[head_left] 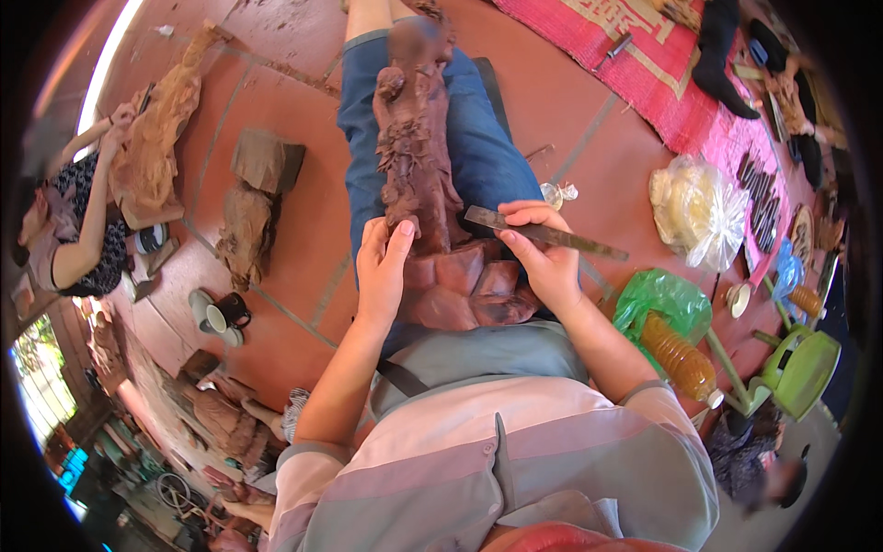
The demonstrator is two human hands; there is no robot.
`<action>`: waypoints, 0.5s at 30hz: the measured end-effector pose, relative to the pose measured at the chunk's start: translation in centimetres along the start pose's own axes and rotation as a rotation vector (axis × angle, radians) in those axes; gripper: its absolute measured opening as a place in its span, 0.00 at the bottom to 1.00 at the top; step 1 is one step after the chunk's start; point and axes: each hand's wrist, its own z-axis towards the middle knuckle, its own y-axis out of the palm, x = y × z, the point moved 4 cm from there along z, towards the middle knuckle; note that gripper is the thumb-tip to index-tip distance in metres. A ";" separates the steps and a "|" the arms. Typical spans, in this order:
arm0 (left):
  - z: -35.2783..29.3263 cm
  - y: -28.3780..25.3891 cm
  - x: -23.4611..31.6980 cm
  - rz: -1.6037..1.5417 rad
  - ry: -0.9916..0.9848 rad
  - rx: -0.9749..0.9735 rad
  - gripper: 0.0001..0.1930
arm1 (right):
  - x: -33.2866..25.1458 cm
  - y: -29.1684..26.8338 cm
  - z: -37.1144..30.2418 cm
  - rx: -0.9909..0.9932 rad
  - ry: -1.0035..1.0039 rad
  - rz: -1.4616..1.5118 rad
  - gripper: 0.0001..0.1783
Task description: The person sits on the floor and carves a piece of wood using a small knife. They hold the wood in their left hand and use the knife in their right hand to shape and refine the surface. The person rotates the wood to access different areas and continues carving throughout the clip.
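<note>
A reddish-brown wooden carving (414, 166) with figures in relief lies along my lap, its blocky base (469, 281) toward my belly. My left hand (382, 267) is closed on the carving's left edge just above the base, with thumb and fingers on the wood. In my right hand (543, 267) is a flat, dark bar-shaped tool (589, 246), perhaps a file or flat chisel, gripped between thumb and fingers. Its broad end lies over the carving beside the base, and its narrower end points out to the right. The right hand is close to the base's right side.
At left stand a rough wood block (262, 161), a dark mug (227, 313) and a person holding another carving (161, 138). To the right are a clear plastic bag (699, 210), a bottle of yellow liquid (681, 359), a green plastic chair (802, 368) and several carving tools (762, 198) on a pink mat.
</note>
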 end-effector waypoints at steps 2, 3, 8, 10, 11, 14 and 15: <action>-0.1 0.2 -0.3 -0.023 -0.012 0.037 0.13 | -2.1 0.0 2.1 -0.037 -0.280 -0.370 0.08; -0.1 0.1 -0.3 -0.009 -0.005 0.042 0.13 | -3.2 0.1 2.9 -0.056 -0.410 -0.559 0.07; 0.0 -0.1 -0.6 0.012 -0.031 0.051 0.13 | -1.8 1.8 5.2 -0.212 -0.349 -0.346 0.08; -0.1 0.2 -0.4 0.013 -0.040 0.062 0.14 | -0.6 2.3 5.9 -0.243 -0.417 -0.287 0.08; -0.1 0.3 -0.3 0.020 -0.037 0.067 0.14 | -0.3 2.5 6.2 -0.262 -0.452 -0.258 0.08; -0.1 0.0 -0.5 0.064 -0.023 0.049 0.13 | -0.4 2.2 5.9 -0.350 -0.371 -0.321 0.07; -0.1 -0.2 -0.6 0.082 -0.019 0.038 0.12 | -1.0 1.8 5.5 -0.389 -0.330 -0.353 0.06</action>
